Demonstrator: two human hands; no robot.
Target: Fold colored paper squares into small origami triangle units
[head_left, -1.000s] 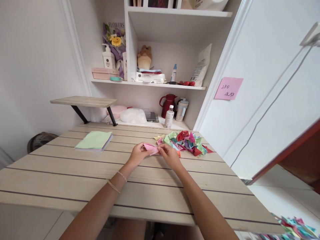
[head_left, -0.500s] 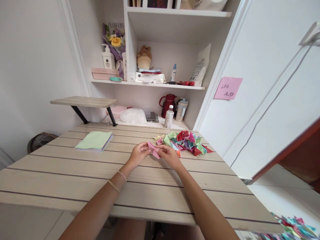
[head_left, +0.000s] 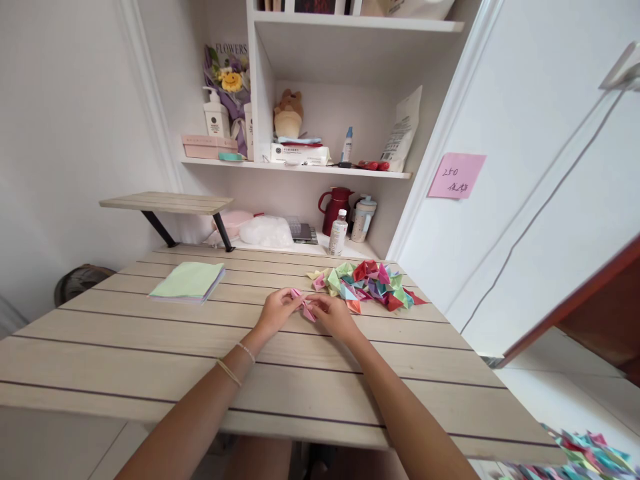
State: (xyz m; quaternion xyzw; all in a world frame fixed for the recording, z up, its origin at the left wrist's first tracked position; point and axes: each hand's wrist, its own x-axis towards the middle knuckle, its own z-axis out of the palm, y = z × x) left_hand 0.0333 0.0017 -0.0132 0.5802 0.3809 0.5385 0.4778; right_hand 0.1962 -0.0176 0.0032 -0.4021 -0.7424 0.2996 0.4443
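Observation:
A small piece of folded pink paper (head_left: 309, 313) is held between both hands, low over the slatted table (head_left: 310, 393). My left hand (head_left: 278, 311) pinches its left side, fingers closed. From the right, my right hand (head_left: 334, 315) grips it with thumb and fingertips, covering part of the paper. Just beyond my right hand lies a pile of folded paper pieces (head_left: 375, 283) in red, green, pink, blue and purple. Farther left rests a stack of square paper sheets (head_left: 189, 280), pale green on top.
A raised wooden shelf stand (head_left: 167, 202) is at the table's back left. Behind the table, a clear-capped bottle (head_left: 338, 233), a dark red jug (head_left: 336, 210) and a tumbler (head_left: 363, 219) stand together. More folded paper (head_left: 595, 457) lies below the table's right edge.
Both hands have come slightly lower and closer together. The pink paper, spread like wings before, now shows a narrower shape, more covered by the fingers.

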